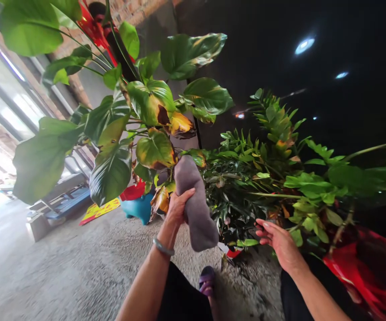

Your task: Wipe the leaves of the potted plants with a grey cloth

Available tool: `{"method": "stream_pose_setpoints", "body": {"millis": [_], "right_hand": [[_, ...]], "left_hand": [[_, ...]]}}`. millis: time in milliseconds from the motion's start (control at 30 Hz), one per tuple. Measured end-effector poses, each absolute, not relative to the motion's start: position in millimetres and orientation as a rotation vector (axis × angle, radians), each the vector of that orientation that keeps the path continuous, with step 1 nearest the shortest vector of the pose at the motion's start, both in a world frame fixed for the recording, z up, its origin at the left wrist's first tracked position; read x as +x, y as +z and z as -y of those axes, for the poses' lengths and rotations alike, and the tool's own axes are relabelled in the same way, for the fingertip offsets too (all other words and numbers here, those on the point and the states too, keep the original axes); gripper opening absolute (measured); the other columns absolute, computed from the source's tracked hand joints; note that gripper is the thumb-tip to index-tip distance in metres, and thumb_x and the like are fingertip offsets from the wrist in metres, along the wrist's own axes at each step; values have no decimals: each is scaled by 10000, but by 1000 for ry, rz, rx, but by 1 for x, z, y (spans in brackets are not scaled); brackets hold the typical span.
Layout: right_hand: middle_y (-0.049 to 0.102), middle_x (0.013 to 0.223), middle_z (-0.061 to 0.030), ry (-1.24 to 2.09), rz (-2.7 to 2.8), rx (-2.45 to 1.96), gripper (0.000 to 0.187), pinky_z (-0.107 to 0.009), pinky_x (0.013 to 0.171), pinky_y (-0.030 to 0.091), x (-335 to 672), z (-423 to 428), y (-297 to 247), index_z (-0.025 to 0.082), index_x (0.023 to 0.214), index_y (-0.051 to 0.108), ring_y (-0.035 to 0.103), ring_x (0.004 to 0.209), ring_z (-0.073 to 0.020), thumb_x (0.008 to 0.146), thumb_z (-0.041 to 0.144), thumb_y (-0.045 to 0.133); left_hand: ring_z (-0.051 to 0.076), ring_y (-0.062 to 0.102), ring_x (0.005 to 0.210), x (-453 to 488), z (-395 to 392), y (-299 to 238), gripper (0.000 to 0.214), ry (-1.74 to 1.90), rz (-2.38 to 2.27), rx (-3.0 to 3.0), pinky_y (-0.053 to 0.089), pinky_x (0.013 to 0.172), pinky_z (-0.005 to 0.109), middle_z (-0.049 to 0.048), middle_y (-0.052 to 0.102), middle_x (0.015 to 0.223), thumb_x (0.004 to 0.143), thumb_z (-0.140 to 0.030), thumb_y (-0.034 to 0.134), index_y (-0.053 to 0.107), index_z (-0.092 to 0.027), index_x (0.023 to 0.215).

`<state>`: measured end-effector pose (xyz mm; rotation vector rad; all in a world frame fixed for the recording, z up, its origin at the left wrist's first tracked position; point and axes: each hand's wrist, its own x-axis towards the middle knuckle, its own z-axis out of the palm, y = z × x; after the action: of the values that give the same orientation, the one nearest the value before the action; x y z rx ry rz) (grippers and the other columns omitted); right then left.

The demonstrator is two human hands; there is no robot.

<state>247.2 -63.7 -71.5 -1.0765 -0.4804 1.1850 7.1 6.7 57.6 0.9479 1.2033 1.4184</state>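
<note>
My left hand (177, 206) is closed round a grey cloth (195, 203), held up against the lower leaves of a tall large-leaved plant (146, 100). Some of its leaves are yellowed and browned (179, 124). A bangle sits on my left wrist (162, 247). My right hand (278, 240) is open, fingers stretched flat toward the left, just below the bushy plant with narrow leaves (249, 178), holding nothing.
A teal pot (139, 207) with a red pot behind it stands under the big plant. A red pot (367, 267) is at the lower right. Gravelly concrete floor (79, 267) spreads left. My purple sandal (207, 280) shows below. Benches stand at the far left.
</note>
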Motion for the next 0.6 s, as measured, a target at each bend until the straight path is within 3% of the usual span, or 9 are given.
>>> {"method": "stream_pose_setpoints", "body": {"millis": [233, 400, 500, 600], "right_hand": [[754, 715, -91, 1179, 446, -1087, 269, -267, 429, 463, 253, 68, -70, 186, 688, 774, 635, 565, -197, 472, 345, 778], [749, 691, -90, 1163, 411, -1059, 240, -272, 433, 468, 257, 67, -72, 190, 682, 769, 630, 548, -192, 494, 338, 756], [750, 694, -86, 1164, 420, -1060, 240, -276, 432, 466, 253, 64, -73, 190, 691, 768, 630, 539, -193, 498, 331, 758], [749, 682, -77, 1162, 430, -1058, 222, -281, 428, 465, 248, 62, -73, 200, 668, 760, 632, 533, -199, 489, 331, 760]], "left_hand": [[196, 620, 584, 11, 55, -25, 309, 691, -1201, 900, 489, 555, 296, 16, 694, 604, 380, -92, 732, 715, -163, 680], [158, 563, 500, -7, 35, 20, 310, 1058, -1206, 823, 451, 497, 278, 2, 660, 568, 372, -148, 715, 678, -155, 680], [131, 560, 528, -4, 1, 46, 269, 1339, -1189, 806, 467, 554, 263, -11, 644, 583, 377, -167, 716, 635, -161, 633], [133, 543, 505, 8, -8, 30, 240, 1269, -1225, 846, 461, 536, 272, -14, 641, 577, 407, -172, 701, 635, -173, 638]]}}
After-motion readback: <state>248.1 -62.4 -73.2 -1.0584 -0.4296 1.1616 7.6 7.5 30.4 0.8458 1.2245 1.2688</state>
